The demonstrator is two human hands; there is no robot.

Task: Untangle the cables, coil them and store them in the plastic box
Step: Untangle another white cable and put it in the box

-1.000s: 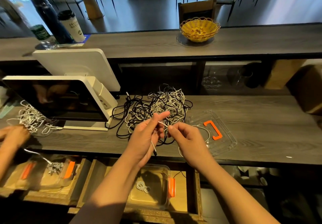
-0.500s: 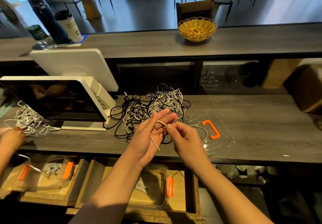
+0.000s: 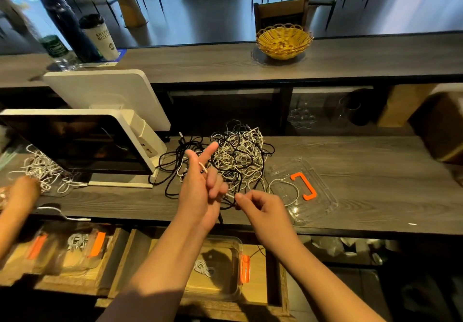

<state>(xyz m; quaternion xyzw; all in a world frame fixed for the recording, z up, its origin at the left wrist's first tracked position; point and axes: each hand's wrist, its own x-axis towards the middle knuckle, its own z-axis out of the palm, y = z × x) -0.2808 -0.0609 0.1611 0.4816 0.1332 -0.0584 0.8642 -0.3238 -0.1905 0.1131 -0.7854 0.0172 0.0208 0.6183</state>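
Observation:
A tangle of black and white cables point(image 3: 235, 156) lies on the grey counter behind my hands. My left hand point(image 3: 200, 189) is raised in front of it, index finger pointing up, with a thin white cable point(image 3: 203, 167) looped around its fingers. My right hand point(image 3: 260, 209) pinches the same cable's end just right of the left hand. A clear plastic box point(image 3: 220, 269) with an orange latch sits in the open drawer below and holds one coiled white cable point(image 3: 204, 268). Its clear lid point(image 3: 300, 191) with an orange handle lies on the counter to the right.
A white point-of-sale screen point(image 3: 82, 144) stands at left. Another person's hand point(image 3: 21, 194) works by a second white cable pile point(image 3: 42, 171), above a second box point(image 3: 75, 249) in a drawer. A yellow wicker basket point(image 3: 284, 42), bottles and a cup point(image 3: 100, 37) stand on the upper shelf.
My left hand has lifted and straightened its index finger, with the white cable now wrapped round its fingers. My right hand dropped lower and right, drawing the cable's end away.

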